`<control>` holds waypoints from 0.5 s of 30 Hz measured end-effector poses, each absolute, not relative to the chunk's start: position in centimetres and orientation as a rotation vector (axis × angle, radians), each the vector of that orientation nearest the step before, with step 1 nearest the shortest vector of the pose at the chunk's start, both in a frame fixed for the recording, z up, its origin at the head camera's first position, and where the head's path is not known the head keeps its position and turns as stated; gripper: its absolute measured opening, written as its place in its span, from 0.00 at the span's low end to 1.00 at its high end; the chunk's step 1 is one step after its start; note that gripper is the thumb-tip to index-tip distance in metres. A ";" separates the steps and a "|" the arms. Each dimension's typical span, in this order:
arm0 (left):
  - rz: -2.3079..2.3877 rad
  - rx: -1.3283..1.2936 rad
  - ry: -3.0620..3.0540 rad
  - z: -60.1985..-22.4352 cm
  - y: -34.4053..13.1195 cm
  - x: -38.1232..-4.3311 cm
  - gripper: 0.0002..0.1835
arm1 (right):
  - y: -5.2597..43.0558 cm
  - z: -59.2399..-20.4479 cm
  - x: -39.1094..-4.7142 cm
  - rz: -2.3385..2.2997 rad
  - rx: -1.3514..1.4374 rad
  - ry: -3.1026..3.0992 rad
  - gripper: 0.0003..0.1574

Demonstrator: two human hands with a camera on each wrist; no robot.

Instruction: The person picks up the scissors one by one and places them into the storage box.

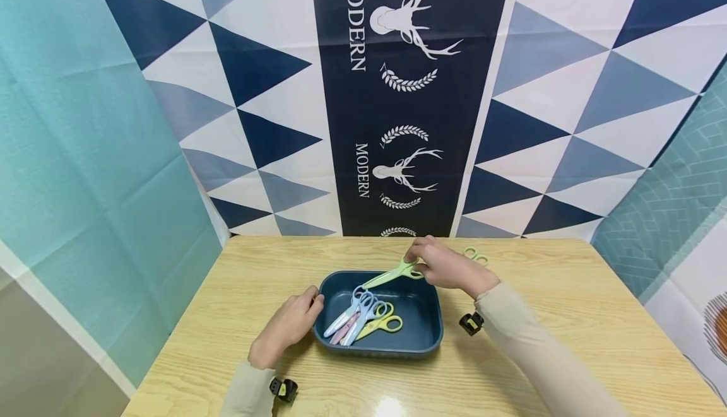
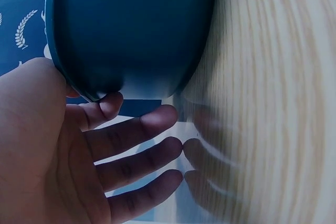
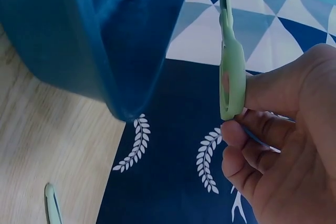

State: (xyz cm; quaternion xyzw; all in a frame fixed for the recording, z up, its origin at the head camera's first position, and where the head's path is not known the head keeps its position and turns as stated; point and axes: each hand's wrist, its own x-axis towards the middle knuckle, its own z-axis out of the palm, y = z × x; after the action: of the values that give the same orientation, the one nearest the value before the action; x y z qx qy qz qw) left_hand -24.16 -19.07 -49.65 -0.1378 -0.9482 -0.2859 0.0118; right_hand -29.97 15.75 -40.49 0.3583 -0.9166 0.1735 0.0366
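A dark blue rectangular bin (image 1: 428, 341) stands on the table. Its left rim is pinched by my left hand (image 1: 288, 321), thumb over the edge and forefinger against the outer wall; the other fingers (image 2: 139, 161) spread loosely below. Above the bin's far side, my right hand (image 1: 440, 264) holds light green scissors (image 1: 392, 276) by the handles, blades pointing left and down. Inside at the left lie light blue scissors (image 1: 358, 319), yellow scissors (image 1: 379, 323) and a pink piece (image 1: 344, 328) partly covered by the blue ones.
Another pair of green scissors (image 1: 476, 255) lies on the wooden table (image 1: 545, 303) behind my right hand, partly hidden by it. A patterned cloth (image 1: 272, 89) hangs behind the table's far edge. Black wrist devices show near both cuffs.
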 end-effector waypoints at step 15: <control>-0.884 -0.438 -2.954 -49.5 -19.0 -24.3 0.12 | 13.7 -40.3 -29.3 0.495 1.261 -2.788 0.08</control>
State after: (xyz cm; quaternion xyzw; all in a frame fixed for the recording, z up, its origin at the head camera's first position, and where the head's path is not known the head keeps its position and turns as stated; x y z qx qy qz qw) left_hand -24.29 -19.01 -49.46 -0.1406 -0.9484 -0.2839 0.0135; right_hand -29.29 13.69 -40.31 0.4068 -0.8992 0.1597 0.0211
